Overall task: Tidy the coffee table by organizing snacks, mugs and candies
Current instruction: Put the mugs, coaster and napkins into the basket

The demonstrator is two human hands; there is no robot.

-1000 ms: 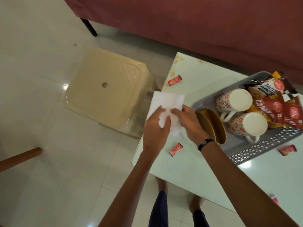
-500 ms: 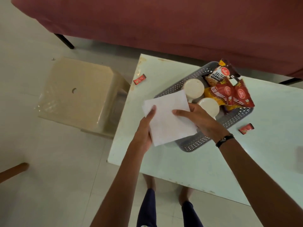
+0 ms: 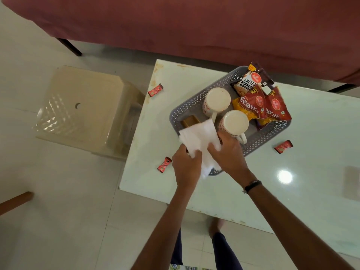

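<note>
Both hands hold a white paper napkin (image 3: 200,139) over the near-left corner of a grey perforated basket (image 3: 187,110). My left hand (image 3: 186,168) pinches its lower edge; my right hand (image 3: 228,156) grips its right side. Inside the basket lie two patterned mugs (image 3: 216,101) (image 3: 234,122) on their sides, a brown wooden piece (image 3: 190,121) partly under the napkin, and several snack packets (image 3: 261,100). Three red candies lie loose on the pale table: one far left (image 3: 155,90), one near my left hand (image 3: 164,164), one right of the basket (image 3: 283,146).
The coffee table (image 3: 292,188) has its left edge near a beige plastic stool (image 3: 85,112) on the tiled floor. A maroon sofa (image 3: 194,22) runs along the far side. A wooden leg (image 3: 15,202) shows at lower left. My feet stand below the table's near edge.
The napkin went from flat and spread out to bunched and folded between my hands, lowered toward the basket's near-left corner. The view shifted right, showing more of the table.
</note>
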